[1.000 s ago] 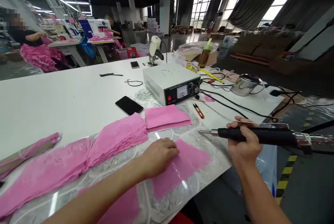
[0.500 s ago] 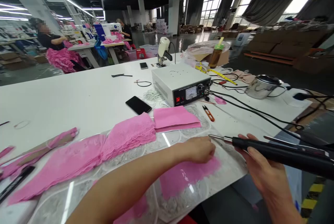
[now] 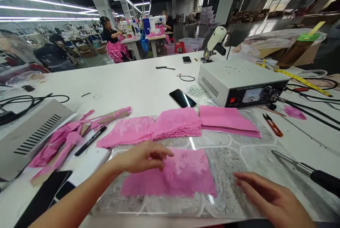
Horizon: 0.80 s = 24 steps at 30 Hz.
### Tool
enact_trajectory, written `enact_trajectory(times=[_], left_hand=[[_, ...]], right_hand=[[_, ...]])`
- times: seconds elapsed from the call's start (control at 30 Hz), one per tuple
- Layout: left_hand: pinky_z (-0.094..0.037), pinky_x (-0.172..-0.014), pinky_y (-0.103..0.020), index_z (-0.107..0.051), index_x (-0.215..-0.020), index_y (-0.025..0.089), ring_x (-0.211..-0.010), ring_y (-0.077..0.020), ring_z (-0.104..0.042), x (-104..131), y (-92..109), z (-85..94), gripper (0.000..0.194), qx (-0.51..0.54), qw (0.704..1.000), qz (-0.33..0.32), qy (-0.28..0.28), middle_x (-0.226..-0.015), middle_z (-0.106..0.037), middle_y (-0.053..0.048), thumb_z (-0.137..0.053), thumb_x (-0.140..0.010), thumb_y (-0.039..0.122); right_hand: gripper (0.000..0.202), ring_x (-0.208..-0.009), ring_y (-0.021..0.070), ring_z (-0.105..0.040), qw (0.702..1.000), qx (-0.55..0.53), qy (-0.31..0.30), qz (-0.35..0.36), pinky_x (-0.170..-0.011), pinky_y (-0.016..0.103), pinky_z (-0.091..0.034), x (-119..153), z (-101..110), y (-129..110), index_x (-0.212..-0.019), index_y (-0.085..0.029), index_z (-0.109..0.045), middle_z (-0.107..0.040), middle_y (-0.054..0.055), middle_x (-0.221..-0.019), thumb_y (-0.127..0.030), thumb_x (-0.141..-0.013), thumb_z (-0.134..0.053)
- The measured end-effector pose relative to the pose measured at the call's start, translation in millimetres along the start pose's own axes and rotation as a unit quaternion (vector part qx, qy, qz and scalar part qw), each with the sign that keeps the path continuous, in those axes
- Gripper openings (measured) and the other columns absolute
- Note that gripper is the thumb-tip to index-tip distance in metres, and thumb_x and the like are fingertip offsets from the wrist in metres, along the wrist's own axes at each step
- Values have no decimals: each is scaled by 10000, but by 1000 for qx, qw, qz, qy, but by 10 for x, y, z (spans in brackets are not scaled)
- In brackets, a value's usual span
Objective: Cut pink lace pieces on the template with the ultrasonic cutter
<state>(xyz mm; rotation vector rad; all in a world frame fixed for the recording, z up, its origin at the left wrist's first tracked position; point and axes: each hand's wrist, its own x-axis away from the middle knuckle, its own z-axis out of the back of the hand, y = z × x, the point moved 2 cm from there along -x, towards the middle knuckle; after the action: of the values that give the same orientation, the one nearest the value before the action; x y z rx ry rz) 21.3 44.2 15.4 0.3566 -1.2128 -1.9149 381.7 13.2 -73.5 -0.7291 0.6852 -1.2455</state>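
Note:
My left hand (image 3: 145, 157) is over the left part of a thin pink lace piece (image 3: 190, 171), thumb and forefinger apart; whether its fingertips touch the lace I cannot tell. Another pink layer (image 3: 143, 183) lies partly beneath that piece, on a clear-covered, marble-patterned mat (image 3: 225, 167). My right hand (image 3: 273, 198) is open and empty at the mat's right, fingers stretched towards the lace. Beyond it rests a black-handled tool with a metal tip (image 3: 305, 169), out of my grasp. Behind the mat sit a stack of pink lace pieces (image 3: 177, 123) and folded pink fabric (image 3: 228, 120).
A grey control box (image 3: 244, 83) with a dial stands at the back right, cables running from it. Orange thread snips (image 3: 273, 125), a phone (image 3: 182, 98), a black marker (image 3: 90, 141) and a vented box (image 3: 34, 137) are also on the table. Co-workers sit at sewing machines beyond.
My right hand has let go of the black-handled tool, which now lies at the right. My left hand has drawn back leftwards over the lace. The view has swung left.

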Motion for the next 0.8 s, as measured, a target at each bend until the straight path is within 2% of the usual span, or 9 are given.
enact_trajectory(times=[0.03, 0.1, 0.17, 0.23, 0.33, 0.43, 0.67, 0.8], left_hand=[[-469, -644, -207, -667, -1166, 238, -765, -125, -632, 135, -83, -11, 292, -19, 999, 4, 25, -887, -680, -16, -613, -882, 191], [-459, -657, -202, -704, -1073, 235, -774, -123, -613, 337, -205, -47, 225, -32, 998, 8, 56, -899, -676, -17, -590, -885, 190], [-458, -683, -200, -707, -957, 215, -775, -117, -606, 460, -278, -78, 169, -25, 997, 9, 68, -883, -674, -12, -552, -896, 185], [-454, -694, -199, -680, -873, 197, -765, -113, -596, 534, -321, -85, 152, -12, 996, 10, 84, -855, -663, -7, -530, -901, 189], [-443, -676, -195, -642, -830, 185, -739, -108, -576, 609, -361, -69, 139, -1, 994, 14, 108, -825, -646, -1, -521, -897, 196], [-443, -672, -194, -636, -823, 184, -729, -107, -582, 670, -372, -68, 145, 2, 994, 14, 107, -815, -655, 2, -508, -891, 179], [-475, -722, -218, -645, -848, 182, -789, -125, -628, 806, -402, -84, 163, -15, 993, 18, 112, -869, -695, -18, -494, -902, 154], [-484, -784, -242, -655, -819, 176, -876, -141, -633, 886, -416, -111, 170, -37, 992, 19, 116, -979, -686, -47, -511, -892, 123]], right_hand=[[220, -774, 219, -747, 999, 6, -28, 17, -662, 247, -608, -131, -61, -191, -901, -263, -770, -781, 45, -887, -431, -816, -657], [242, -700, 200, -720, 997, 24, -41, 64, -619, 267, -592, -342, -178, -491, -900, -242, -753, -763, 51, -833, -396, -864, -570], [220, -602, 165, -662, 989, 54, -71, 115, -553, 258, -552, -443, -301, -676, -895, -227, -723, -717, 35, -739, -327, -886, -528], [182, -563, 139, -617, 978, 77, -107, 161, -526, 239, -521, -434, -399, -773, -883, -222, -689, -670, 15, -693, -257, -894, -511], [126, -666, 139, -651, 958, 89, -149, 226, -595, 229, -545, -305, -478, -829, -909, -227, -651, -676, 24, -777, -189, -880, -534], [163, -789, 155, -684, 944, 97, -148, 277, -681, 239, -570, -182, -516, -851, -984, -242, -635, -696, 41, -882, -155, -865, -566], [168, -749, 152, -691, 929, 110, -133, 327, -626, 223, -576, -145, -617, -896, -989, -249, -638, -688, 35, -850, -157, -876, -554], [179, -727, 146, -710, 914, 99, -122, 373, -616, 193, -586, -145, -651, -797, -1024, -264, -658, -704, 25, -844, -198, -884, -570]])
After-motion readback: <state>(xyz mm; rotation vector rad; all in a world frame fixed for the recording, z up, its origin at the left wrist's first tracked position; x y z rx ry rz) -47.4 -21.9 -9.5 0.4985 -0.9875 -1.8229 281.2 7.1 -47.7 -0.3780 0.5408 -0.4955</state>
